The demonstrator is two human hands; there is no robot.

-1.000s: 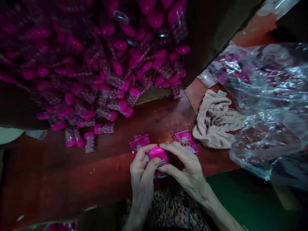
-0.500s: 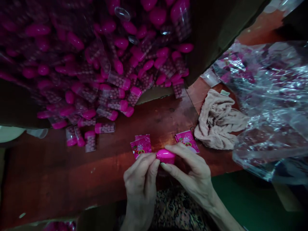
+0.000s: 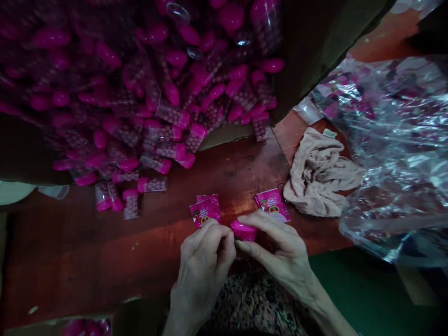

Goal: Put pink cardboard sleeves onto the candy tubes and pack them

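Observation:
My right hand (image 3: 280,242) grips a small container with a glossy pink cap (image 3: 244,230) between thumb and fingers; the rest of it is hidden by the hands. Right beside the cap's left end, the fingers of my left hand (image 3: 206,256) are pinched together, and what they hold is hidden. Just beyond the left hand lies a little stack of pink printed labels (image 3: 206,208). A second stack of pink labels (image 3: 273,204) lies past the right hand. Several clear tubes of small balls with pink caps (image 3: 131,204) rest on the table at the left.
A tipped cardboard box (image 3: 315,46) spills a heap of pink-capped tubes (image 3: 171,93) onto the red wooden table (image 3: 87,252). To the right are a crumpled cloth (image 3: 315,177) and a big clear plastic bag (image 3: 395,186). Another open box (image 3: 87,326) sits below the front edge.
My left fingers have curled in tighter and shifted slightly at the cap's left end. The pink cap has tilted and moved a little to the right within my right hand.

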